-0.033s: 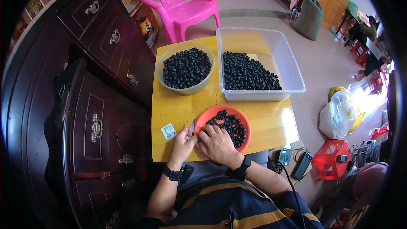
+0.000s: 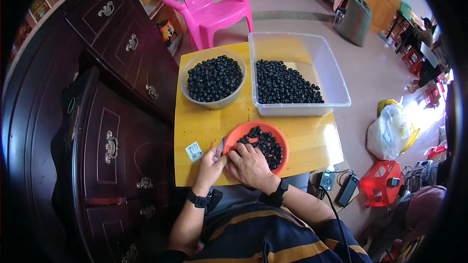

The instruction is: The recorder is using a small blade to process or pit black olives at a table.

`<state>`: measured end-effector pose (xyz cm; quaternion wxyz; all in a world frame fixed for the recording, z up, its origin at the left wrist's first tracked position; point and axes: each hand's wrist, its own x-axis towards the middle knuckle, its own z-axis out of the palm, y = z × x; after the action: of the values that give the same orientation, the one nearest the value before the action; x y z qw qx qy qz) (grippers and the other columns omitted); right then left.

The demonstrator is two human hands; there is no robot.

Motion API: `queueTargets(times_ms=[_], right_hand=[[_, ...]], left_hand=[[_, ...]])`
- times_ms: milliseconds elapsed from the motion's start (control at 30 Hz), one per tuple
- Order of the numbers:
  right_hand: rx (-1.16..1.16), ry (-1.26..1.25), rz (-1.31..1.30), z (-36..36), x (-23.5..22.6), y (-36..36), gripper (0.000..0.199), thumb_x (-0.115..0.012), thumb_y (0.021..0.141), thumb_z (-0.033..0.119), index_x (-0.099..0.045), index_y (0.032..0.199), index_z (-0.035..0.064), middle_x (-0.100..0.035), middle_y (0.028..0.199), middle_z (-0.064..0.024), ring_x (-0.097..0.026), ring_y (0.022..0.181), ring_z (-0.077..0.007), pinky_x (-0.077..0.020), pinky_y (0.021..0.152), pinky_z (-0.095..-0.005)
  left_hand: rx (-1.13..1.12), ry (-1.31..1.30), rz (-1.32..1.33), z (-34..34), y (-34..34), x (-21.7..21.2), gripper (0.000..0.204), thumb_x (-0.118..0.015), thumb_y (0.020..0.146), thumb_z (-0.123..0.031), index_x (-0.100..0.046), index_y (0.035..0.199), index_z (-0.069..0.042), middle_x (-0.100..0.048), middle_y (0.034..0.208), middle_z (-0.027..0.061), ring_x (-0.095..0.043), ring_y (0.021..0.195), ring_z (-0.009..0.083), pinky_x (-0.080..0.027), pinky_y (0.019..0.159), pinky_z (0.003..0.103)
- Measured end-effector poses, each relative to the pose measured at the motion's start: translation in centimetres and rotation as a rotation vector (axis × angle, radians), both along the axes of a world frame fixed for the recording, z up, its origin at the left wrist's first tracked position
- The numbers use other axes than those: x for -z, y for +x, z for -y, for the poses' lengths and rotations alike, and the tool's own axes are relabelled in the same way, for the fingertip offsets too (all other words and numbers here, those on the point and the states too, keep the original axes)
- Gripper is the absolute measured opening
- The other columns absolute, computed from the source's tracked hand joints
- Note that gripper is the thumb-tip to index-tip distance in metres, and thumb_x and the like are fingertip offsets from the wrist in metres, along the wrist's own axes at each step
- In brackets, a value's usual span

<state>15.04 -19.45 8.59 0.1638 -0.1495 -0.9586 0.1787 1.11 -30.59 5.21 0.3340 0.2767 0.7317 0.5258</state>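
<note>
My left hand point(image 2: 209, 165) rests on the yellow table point(image 2: 204, 126) at the left rim of an orange bowl point(image 2: 280, 141). Its fingers are pinched on a small grey tool point(image 2: 221, 145) that sticks up toward the bowl. My right hand point(image 2: 249, 164) lies over the bowl's near left part with its fingers curled and touching the left hand. What is under those fingers is hidden. The bowl holds several small black round pieces point(image 2: 265, 142). Both wrists wear dark bands.
A beige bowl point(image 2: 214, 101) and a clear plastic tub point(image 2: 331, 68), both holding black round pieces, stand at the table's far side. A small white packet point(image 2: 194, 151) lies left of my hands. Dark wooden drawers point(image 2: 112, 117) stand to the left, a pink chair point(image 2: 207, 5) beyond, and red stools and bags on the right.
</note>
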Motion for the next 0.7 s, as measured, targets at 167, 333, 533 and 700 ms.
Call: queueTargets(times_ms=[167, 333, 533, 700], right_hand=[[0.033, -0.005, -0.009, -0.2, 0.0, 0.0, 0.025, -0.061, 0.087, 0.028, -0.056, 0.100, 0.0078, -0.056, 0.100, -0.0150, -0.061, 0.092, -0.0309, -0.0511, 0.077, -0.0430], [0.043, -0.016, -0.062, 0.0, 0.4, -0.1, 0.022, -0.061, 0.087, 0.026, -0.054, 0.095, 0.0066, -0.056, 0.094, -0.0155, -0.064, 0.083, -0.0307, -0.0528, 0.070, -0.0410], [0.045, -0.081, -0.053, -0.4, 0.2, 0.4, 0.023, -0.060, 0.088, 0.027, -0.055, 0.094, 0.0055, -0.057, 0.092, -0.0164, -0.065, 0.081, -0.0320, -0.0536, 0.068, -0.0417], [0.051, -0.110, -0.053, -0.5, -0.1, 0.8, 0.025, -0.060, 0.090, 0.029, -0.057, 0.094, 0.0041, -0.058, 0.091, -0.0175, -0.066, 0.080, -0.0329, -0.0548, 0.067, -0.0423]], left_hand=[[-0.001, -0.005, 0.001, 0.0, 0.4, -0.4, 0.015, -0.065, 0.084, -0.011, -0.058, 0.089, 0.001, -0.060, 0.073, 0.0051, -0.054, 0.066, 0.0122, -0.047, 0.061, 0.031], [0.040, 0.059, -0.044, 0.2, 0.5, 0.4, 0.015, -0.059, 0.089, -0.003, -0.059, 0.103, -0.002, -0.051, 0.066, -0.0050, -0.041, 0.047, 0.0025, -0.030, 0.041, 0.020], [0.028, 0.061, 0.028, 0.2, 1.4, -0.2, 0.017, -0.060, 0.090, -0.005, -0.058, 0.106, -0.002, -0.050, 0.066, -0.0051, -0.039, 0.046, 0.0021, -0.030, 0.040, 0.020], [-0.007, 0.050, 0.060, 0.4, 1.9, -0.1, 0.018, -0.059, 0.092, -0.008, -0.058, 0.109, -0.002, -0.047, 0.065, -0.0054, -0.037, 0.046, 0.0022, -0.029, 0.040, 0.020]])
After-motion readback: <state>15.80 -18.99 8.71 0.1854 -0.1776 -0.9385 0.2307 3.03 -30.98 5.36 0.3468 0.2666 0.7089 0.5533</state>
